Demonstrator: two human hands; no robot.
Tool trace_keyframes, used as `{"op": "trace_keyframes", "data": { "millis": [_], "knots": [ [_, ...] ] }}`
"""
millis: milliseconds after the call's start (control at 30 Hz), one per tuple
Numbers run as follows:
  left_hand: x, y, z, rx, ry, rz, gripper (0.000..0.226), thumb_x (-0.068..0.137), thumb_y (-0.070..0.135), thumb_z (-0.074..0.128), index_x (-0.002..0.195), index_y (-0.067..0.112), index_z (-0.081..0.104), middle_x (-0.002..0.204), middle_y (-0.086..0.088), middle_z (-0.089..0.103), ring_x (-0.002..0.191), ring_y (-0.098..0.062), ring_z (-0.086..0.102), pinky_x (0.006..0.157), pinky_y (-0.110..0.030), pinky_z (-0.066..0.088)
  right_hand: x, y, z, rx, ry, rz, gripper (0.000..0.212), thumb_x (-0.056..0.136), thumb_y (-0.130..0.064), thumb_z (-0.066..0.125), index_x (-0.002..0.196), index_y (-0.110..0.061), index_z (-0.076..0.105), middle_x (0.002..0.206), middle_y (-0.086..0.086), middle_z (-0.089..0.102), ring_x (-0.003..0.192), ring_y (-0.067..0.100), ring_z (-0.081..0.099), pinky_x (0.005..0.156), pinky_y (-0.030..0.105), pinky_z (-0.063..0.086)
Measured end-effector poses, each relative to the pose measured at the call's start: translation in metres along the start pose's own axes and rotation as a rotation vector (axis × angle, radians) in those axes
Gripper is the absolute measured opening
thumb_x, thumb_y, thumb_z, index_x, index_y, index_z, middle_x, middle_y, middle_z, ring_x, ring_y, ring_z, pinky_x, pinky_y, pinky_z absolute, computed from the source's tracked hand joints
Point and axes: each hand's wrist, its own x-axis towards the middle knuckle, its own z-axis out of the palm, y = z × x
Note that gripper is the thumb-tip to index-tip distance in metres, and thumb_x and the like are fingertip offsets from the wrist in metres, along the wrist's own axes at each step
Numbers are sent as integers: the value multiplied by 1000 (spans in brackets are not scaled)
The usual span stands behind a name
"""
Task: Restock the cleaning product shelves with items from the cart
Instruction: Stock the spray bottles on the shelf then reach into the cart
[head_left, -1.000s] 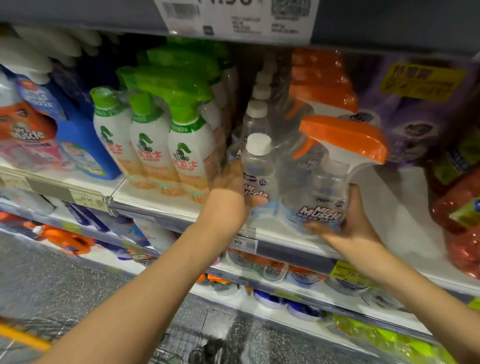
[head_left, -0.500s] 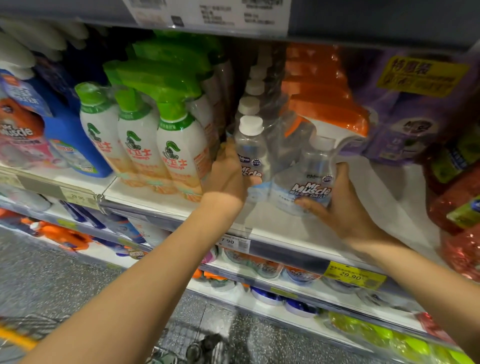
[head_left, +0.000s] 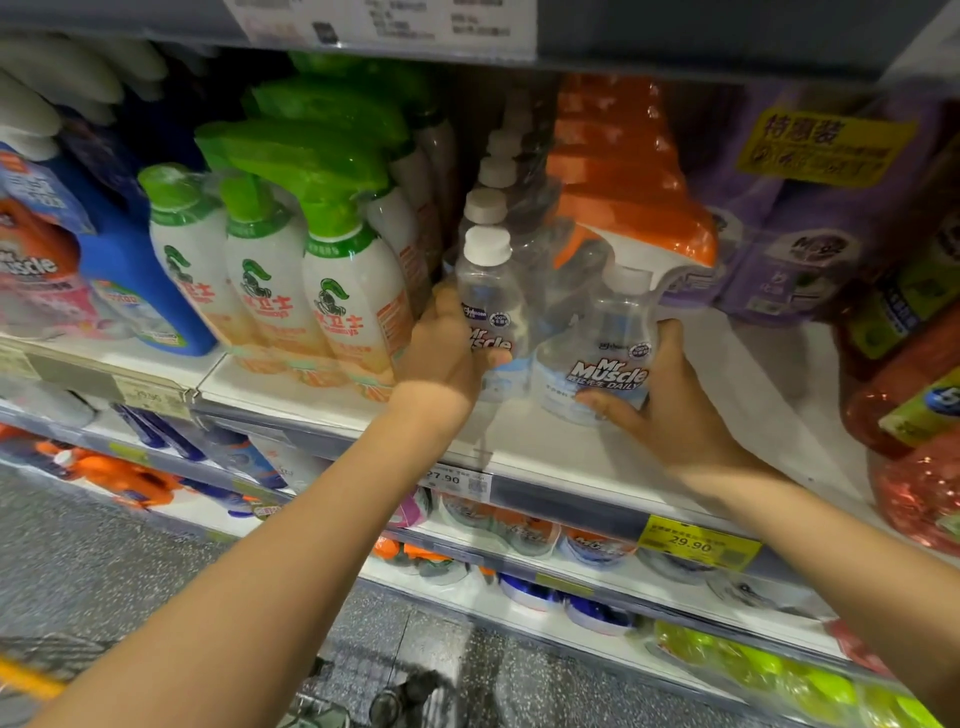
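The bottle pack (head_left: 610, 364) sits deeper on the shelf (head_left: 561, 452), left hand (head_left: 447, 356) and right hand (head_left: 670, 408) grip clamped round it.

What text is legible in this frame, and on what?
"Mr Muscle DAILY": orange-trigger spray bottle
"Mr Muscle": white-capped refill bottle
"29.90": yellow price tag
"27.90": white price tag
"特惠装": yellow sticker, purple pack
"Muscle": pink pack, far left
Too blurred: overhead sign, green-capped bottles

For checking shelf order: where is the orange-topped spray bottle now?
In the head view the spray bottle sits on the shelf, gripped by the right hand, between the white-capped bottle at left and the purple packs at right.
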Motion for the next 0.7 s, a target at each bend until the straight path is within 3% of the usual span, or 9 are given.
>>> {"op": "trace_keyframes", "data": {
  "millis": [133, 233, 333, 400, 433, 567, 700],
  "knots": [
    [-6, 5, 0, 17, 50, 14, 69, 86, 20, 71, 140, 3, 32, 139, -16, 48, 122, -32, 49, 90, -29, 34, 1, -1, -1, 2, -15, 16, 64, 73, -48, 77, 112, -31, 29, 124, 5, 46, 119, 25, 48, 97, 53, 44],
    [-19, 4, -3, -61, 133, 77, 79, 83, 12, 74, 146, 1, 27, 146, -14, 42, 130, -28, 45, 96, -17, 29, -5, -2, -3, 42, 26, 57, 84, 69, -43, 83, 129, -21, 28, 136, 8, 38, 122, 25, 46, 101, 50, 43],
    [-39, -3, -9, -173, 164, 101, 65, 83, 12, 74, 137, 2, 40, 129, -15, 57, 120, -29, 53, 93, -18, 37, -17, -7, -11, 28, 118, 130, 91, 71, -29, 84, 139, -12, 26, 137, 12, 36, 115, 24, 46, 96, 38, 44],
    [-57, -6, -13, -129, 158, 33, 41, 85, 23, 73, 113, 2, 53, 93, -14, 60, 95, -34, 58, 72, -27, 42, -27, -11, -16, -15, 170, 125, 84, 71, -27, 84, 136, -11, 33, 127, 9, 40, 110, 22, 45, 88, 33, 41],
    [-68, -7, -14, -119, 152, 15, 35, 86, 26, 72, 102, 2, 52, 88, -13, 58, 89, -32, 57, 69, -29, 42, -32, -13, -17, -32, 188, 108, 79, 72, -27, 84, 134, -11, 38, 124, 8, 42, 107, 21, 45, 85, 32, 40],
    [-107, -8, -26, -235, 155, 109, 32, 89, 22, 68, 116, 8, 56, 113, -4, 63, 103, -21, 62, 89, -39, 53, -59, -27, -18, -32, 195, -6, 49, 81, -29, 75, 121, -14, 50, 117, 6, 48, 101, 19, 49, 80, 31, 40],
    [-150, -8, -52, -385, 148, 46, 11, 91, 22, 64, 101, 20, 61, 93, 6, 67, 85, -13, 67, 74, -32, 55, -91, -61, -16, 144, 95, -147, 15, 91, -24, 64, 103, -21, 55, 93, 4, 54, 76, 10, 49, 67, 17, 40]
  ]
}}
